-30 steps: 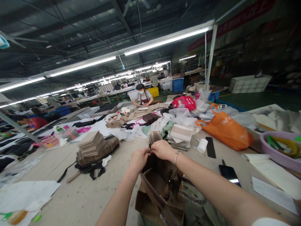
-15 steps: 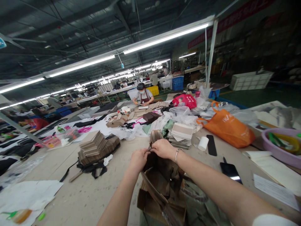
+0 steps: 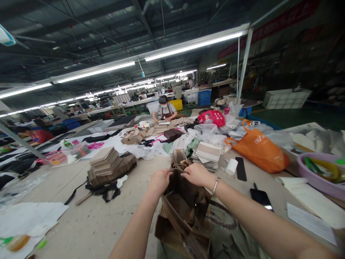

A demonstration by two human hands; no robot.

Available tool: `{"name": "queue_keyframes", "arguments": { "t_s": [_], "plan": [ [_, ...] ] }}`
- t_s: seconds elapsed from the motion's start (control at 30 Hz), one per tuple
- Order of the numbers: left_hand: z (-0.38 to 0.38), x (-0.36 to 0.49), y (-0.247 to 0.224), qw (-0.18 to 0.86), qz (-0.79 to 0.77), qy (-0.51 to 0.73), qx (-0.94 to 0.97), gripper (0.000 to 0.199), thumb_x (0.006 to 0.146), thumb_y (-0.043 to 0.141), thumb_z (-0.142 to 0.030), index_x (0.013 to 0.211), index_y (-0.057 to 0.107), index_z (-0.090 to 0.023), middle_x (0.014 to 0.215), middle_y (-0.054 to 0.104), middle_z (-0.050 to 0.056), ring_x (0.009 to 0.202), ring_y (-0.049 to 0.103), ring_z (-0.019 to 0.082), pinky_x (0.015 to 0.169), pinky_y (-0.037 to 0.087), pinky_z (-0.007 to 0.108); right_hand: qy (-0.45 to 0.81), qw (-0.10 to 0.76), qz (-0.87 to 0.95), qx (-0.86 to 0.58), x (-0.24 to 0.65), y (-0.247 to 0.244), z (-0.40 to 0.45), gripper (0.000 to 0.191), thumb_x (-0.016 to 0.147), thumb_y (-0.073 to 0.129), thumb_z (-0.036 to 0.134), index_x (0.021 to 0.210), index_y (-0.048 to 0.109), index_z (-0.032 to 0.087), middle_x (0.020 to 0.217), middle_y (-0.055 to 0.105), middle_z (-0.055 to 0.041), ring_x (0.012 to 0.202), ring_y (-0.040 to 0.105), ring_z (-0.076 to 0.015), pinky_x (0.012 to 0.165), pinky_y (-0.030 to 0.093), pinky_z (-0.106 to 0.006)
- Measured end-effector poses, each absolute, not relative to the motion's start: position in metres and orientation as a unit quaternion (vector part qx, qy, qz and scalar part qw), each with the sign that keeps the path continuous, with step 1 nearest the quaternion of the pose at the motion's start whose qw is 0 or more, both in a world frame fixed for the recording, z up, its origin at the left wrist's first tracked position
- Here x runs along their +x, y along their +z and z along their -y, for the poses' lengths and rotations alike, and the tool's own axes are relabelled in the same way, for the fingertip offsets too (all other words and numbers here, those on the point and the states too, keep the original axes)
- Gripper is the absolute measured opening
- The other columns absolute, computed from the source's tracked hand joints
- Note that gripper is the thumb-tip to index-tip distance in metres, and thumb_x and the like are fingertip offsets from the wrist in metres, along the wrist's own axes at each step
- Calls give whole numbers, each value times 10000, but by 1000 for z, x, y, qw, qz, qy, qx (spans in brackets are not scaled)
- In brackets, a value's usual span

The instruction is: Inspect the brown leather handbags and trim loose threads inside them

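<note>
A dark olive-brown bag (image 3: 185,207) stands in front of me with its mouth open upward. Its brown strap-like handle hangs down the near side, and brown panels show within. My left hand (image 3: 159,181) pinches the far left part of the rim, fingers closed. On the far right part of the rim, my right hand (image 3: 196,175) is closed as well, with a bracelet on its wrist. A short gap of rim lies between the hands. Past them a beige-brown strip of the bag (image 3: 178,156) sticks up.
Left of the bag sits a stack of brown panels (image 3: 106,162) with black straps. Pale panels (image 3: 207,153), a white roll (image 3: 231,166), phones, an orange bag (image 3: 262,149) and a purple basin (image 3: 318,180) lie to the right. A co-worker (image 3: 165,109) works across the table.
My hands have moved apart along the rim, the right one shifting to the right. The bag's mouth is spread wider between them. My view has shifted slightly.
</note>
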State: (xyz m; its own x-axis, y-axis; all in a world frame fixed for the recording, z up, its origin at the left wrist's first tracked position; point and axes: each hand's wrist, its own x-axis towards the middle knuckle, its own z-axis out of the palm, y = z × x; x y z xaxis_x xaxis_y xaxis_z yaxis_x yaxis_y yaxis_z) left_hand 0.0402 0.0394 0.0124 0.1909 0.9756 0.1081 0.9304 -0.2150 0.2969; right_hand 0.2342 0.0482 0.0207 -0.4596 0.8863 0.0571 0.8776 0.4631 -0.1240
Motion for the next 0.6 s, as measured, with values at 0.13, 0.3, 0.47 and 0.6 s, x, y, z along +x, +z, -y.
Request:
{"name": "queue_keyframes", "arguments": {
  "t_s": [0.13, 0.3, 0.47, 0.6],
  "plan": [
    [-40, 40, 11, 69, -609, 135, 778, 256, 890, 443, -271, 914, 690, -206, 908, 704, 66, 838, 630, 190, 765, 428, 277, 36, 49, 852, -520, 230, 20, -48, 407, 917, 396, 427, 821, 707, 182, 819, 697, -104, 825, 643, -224, 714, 442, -279],
    [-41, 38, 9, 59, -610, 141, 778, 263, 888, 442, -288, 861, 687, -197, 863, 701, 78, 807, 630, 202, 728, 423, 282, 25, 58, 855, -515, 228, 24, -46, 443, 930, 360, 469, 849, 690, 184, 842, 695, -103, 834, 649, -235, 717, 458, -290],
    [-41, 38, 8, 60, -609, 145, 778, 246, 886, 442, -264, 884, 682, -210, 884, 702, 74, 823, 631, 203, 732, 420, 279, -4, 80, 864, -498, 221, 25, -52, 426, 893, 423, 528, 877, 673, 184, 867, 691, -101, 834, 644, -241, 701, 463, -286],
    [-41, 37, 7, 63, -612, 145, 775, 243, 882, 452, -264, 848, 683, -199, 855, 701, 77, 808, 631, 197, 719, 418, 270, -15, 76, 873, -481, 211, 25, -57, 337, 916, 417, 358, 863, 682, 158, 862, 690, -118, 834, 646, -238, 720, 459, -288]
  ]
}}
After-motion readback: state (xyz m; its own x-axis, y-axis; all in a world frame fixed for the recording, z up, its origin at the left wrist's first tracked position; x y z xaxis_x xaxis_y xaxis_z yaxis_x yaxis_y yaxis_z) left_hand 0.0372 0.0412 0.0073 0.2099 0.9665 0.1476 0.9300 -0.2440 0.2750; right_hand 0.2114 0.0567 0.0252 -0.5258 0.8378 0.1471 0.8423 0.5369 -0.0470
